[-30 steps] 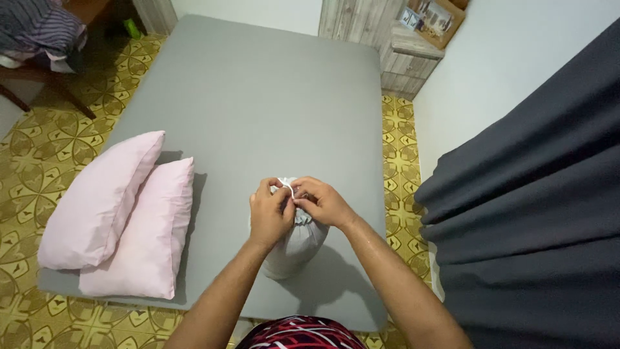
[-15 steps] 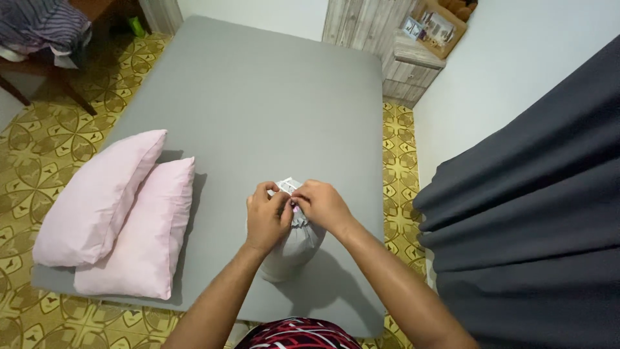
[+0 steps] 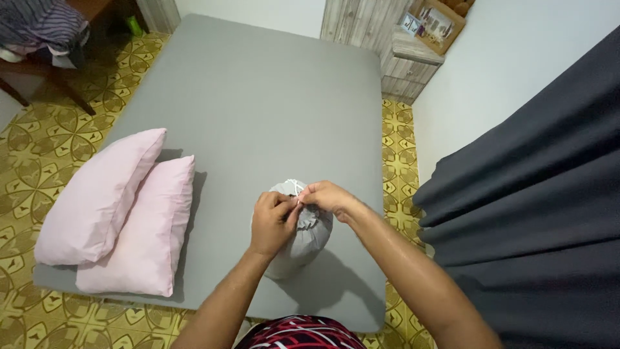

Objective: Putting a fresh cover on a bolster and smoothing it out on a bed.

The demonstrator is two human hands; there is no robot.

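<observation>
- Since the earlier frames the right hand (image 3: 328, 196) has slid a little to the right along the cord, while the bed (image 3: 258, 110) and the two pink pillows (image 3: 119, 213) lie as before
- Grey drawstring bag (image 3: 300, 240) stands upright near the bed's close edge, its long axis tilted toward the person, gathered mouth on top
- Left hand (image 3: 271, 223) grips the puckered neck; both hands meet there, equally near
- Right fingertips pinch the thin white cord (image 3: 296, 187)
</observation>
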